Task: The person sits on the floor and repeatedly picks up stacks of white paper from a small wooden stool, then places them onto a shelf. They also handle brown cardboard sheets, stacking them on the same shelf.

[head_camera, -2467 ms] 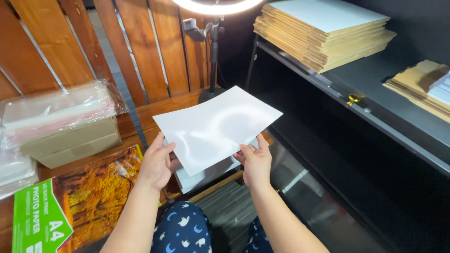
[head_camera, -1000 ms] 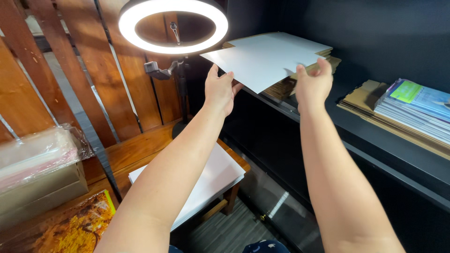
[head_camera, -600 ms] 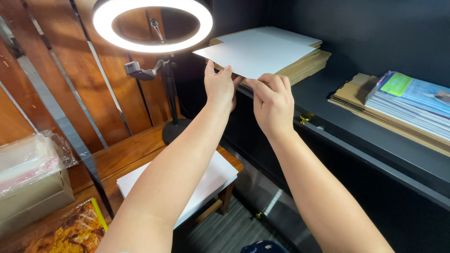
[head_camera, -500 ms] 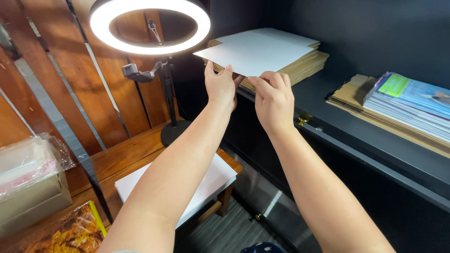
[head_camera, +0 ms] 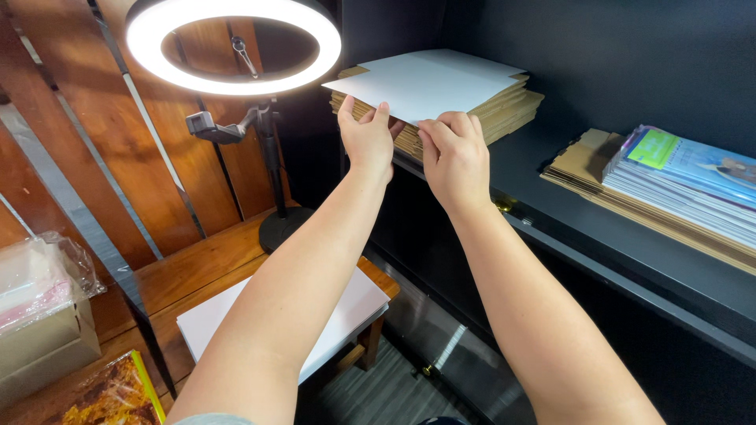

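- A white sheet of paper [head_camera: 429, 83] is held at its near edge by both hands, above the stack of brown cardboard pieces [head_camera: 504, 106] on the black shelf [head_camera: 598, 228].
- The left hand [head_camera: 365, 142] is clamped on the sheet's near left edge, with the thumb and fingers pinched together around the paper.
- The right hand [head_camera: 453, 157] is closed on the near edge just beside the left hand, with its fingers curled over the paper's rim.
- The sheet is seen lying nearly flat over the stack; whether it already rests on the top piece cannot be told.
- A lit ring light [head_camera: 232, 43] on a black stand [head_camera: 272, 173] is seen to the left of the stack, in front of a wall of wooden slats [head_camera: 79, 157].
- A pile of white paper [head_camera: 346, 315] is seen below the arms on a low wooden table [head_camera: 205, 267].
- Farther right on the shelf, 1 flat pile of cardboard [head_camera: 583, 161] is topped by a stack of packs with a green label [head_camera: 693, 181].
- At the far left, a plastic-wrapped bundle on a box [head_camera: 39, 307] and a pack with an autumn picture [head_camera: 110, 393] are seen.
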